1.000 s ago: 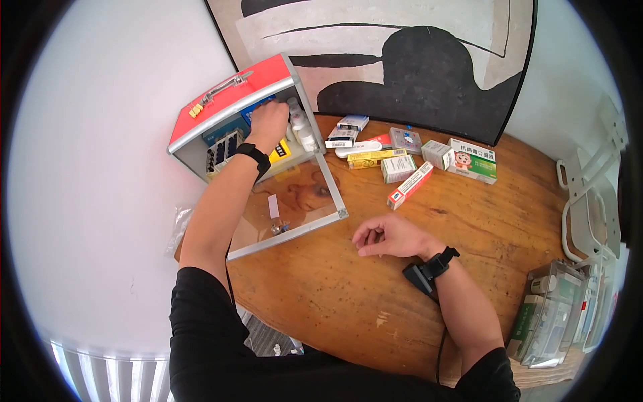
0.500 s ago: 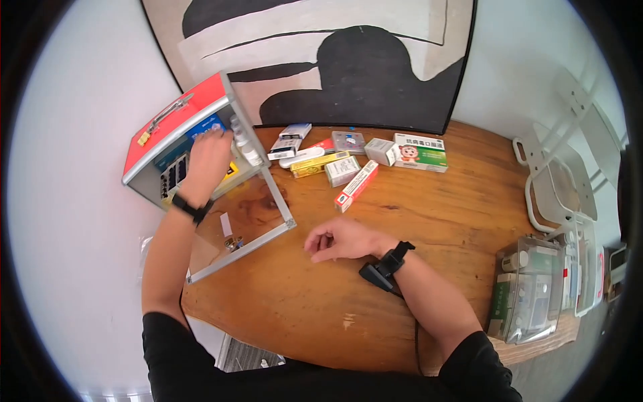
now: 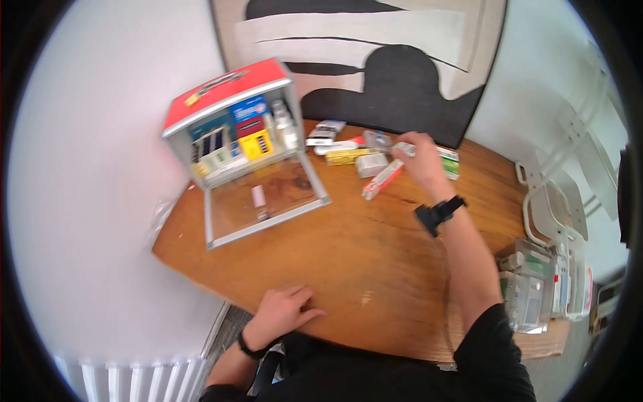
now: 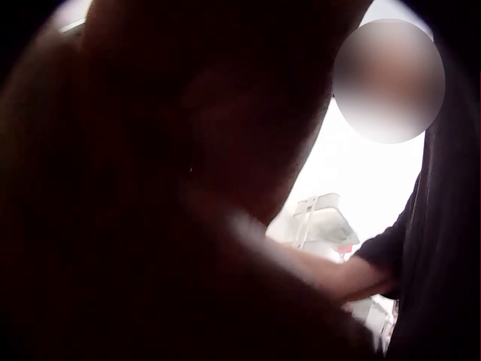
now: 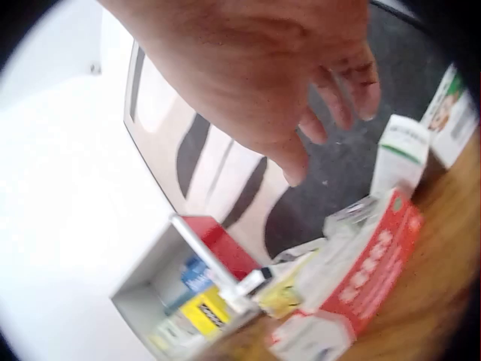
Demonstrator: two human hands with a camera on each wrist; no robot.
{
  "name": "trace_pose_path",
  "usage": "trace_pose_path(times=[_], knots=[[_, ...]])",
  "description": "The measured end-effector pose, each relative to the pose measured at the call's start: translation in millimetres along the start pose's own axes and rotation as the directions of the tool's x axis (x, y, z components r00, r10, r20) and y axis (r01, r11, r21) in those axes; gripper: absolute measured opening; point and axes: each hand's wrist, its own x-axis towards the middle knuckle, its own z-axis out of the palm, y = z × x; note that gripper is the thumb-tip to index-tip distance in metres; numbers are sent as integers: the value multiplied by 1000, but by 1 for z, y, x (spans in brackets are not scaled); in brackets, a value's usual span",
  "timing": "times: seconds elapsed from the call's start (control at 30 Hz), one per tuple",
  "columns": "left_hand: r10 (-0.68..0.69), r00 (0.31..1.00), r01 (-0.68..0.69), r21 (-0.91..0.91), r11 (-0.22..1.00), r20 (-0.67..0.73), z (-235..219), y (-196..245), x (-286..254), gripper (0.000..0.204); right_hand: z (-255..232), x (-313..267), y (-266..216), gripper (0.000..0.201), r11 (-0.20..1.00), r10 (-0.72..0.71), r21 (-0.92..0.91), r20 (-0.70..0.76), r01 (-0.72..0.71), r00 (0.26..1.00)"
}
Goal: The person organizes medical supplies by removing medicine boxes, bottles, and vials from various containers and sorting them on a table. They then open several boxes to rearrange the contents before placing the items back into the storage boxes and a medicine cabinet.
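In the head view my right hand (image 3: 423, 162) is over a small white box (image 3: 404, 149) at the back of the table. The right wrist view shows the hand (image 5: 263, 83) with fingers apart and nothing between them, near the white box with a green stripe (image 5: 402, 156). A long red and white box (image 5: 377, 263) lies nearer the camera. My left hand (image 3: 282, 313) rests at the table's front edge, holding nothing; the left wrist view is mostly dark.
A red-topped case (image 3: 231, 90) stands at the back left, its clear door (image 3: 288, 184) folded down, boxes and bottles inside. More medicine boxes, including a yellow one (image 3: 343, 157), lie beside it. A clear bin (image 3: 529, 295) stands at the right edge.
My left hand has come out of the case, empty, back to the table's front edge. My right hand has moved from mid-table to the boxes at the back. The head view has shifted.
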Motion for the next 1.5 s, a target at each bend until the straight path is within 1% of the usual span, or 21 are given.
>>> trace_pose_path(times=[0.07,0.1,0.23,0.33,0.4,0.43,0.5,0.53,0.6,0.67,0.7,0.77,0.9,0.97,1.07,1.13,1.2,1.27,1.33,1.47,1.5], knots=[[76,967,-65,50,997,-245,20,-5,-5,38,8,15,28,52,990,85,-121,113,-71,990],[57,963,-43,60,997,-263,21,-5,-6,38,10,19,35,54,973,88,-226,150,-52,985],[137,930,-120,69,990,-341,24,-8,0,38,18,24,56,50,975,116,-208,203,-73,972],[133,926,-116,69,991,-354,25,-9,-3,37,19,28,74,41,974,84,-216,47,-72,995],[126,929,-109,69,992,-347,26,-7,-6,37,3,24,53,37,982,70,-168,-98,-86,993],[127,929,-108,73,991,-348,26,-8,-5,36,-5,20,37,37,983,69,-165,-96,-84,993],[125,929,-103,79,991,-349,25,-8,-4,35,-16,1,-12,39,988,-152,-48,-241,145,958],[129,927,-104,91,990,-353,24,-8,-4,35,-23,-15,-49,45,971,-186,128,-118,201,975],[130,929,-100,101,990,-347,27,-8,-6,34,-11,-34,-69,48,937,-26,349,73,-1,997],[116,922,-124,2,992,-369,31,-14,-6,33,-21,-56,-117,48,964,-130,254,171,83,977],[121,921,-126,10,992,-370,25,-12,-5,33,-22,-67,-135,46,944,-183,309,194,116,964],[178,781,-103,158,982,-599,3,-2,-5,44,-21,-88,-165,49,928,-194,365,312,71,930],[188,810,32,361,932,-556,-64,32,6,71,-17,-123,-218,51,924,-267,369,423,104,866],[234,834,-22,393,919,-500,-72,18,17,71,-15,-128,-233,54,918,-286,381,437,113,852],[290,860,-98,421,902,-420,-84,-1,35,72,-12,-124,-239,68,873,-362,447,333,192,871],[208,891,-73,323,943,-404,-107,-24,51,65,-15,-115,-238,73,849,-269,526,347,51,899],[-10,875,5,-13,1000,-485,-134,-63,77,53,-15,-105,-227,72,853,-249,521,330,44,911],[-217,880,188,-109,976,-422,-173,-101,106,45,-14,-98,-214,71,858,-231,512,312,41,921],[-215,893,260,63,963,-395,-201,-145,138,48,-8,-95,-201,63,868,-219,496,339,24,915],[-152,935,246,278,929,-320,-217,-209,188,53,5,-94,-180,57,862,-226,507,327,31,918],[-225,937,308,329,893,-267,-216,-218,197,54,5,-92,-176,56,878,-232,476,339,46,912]])
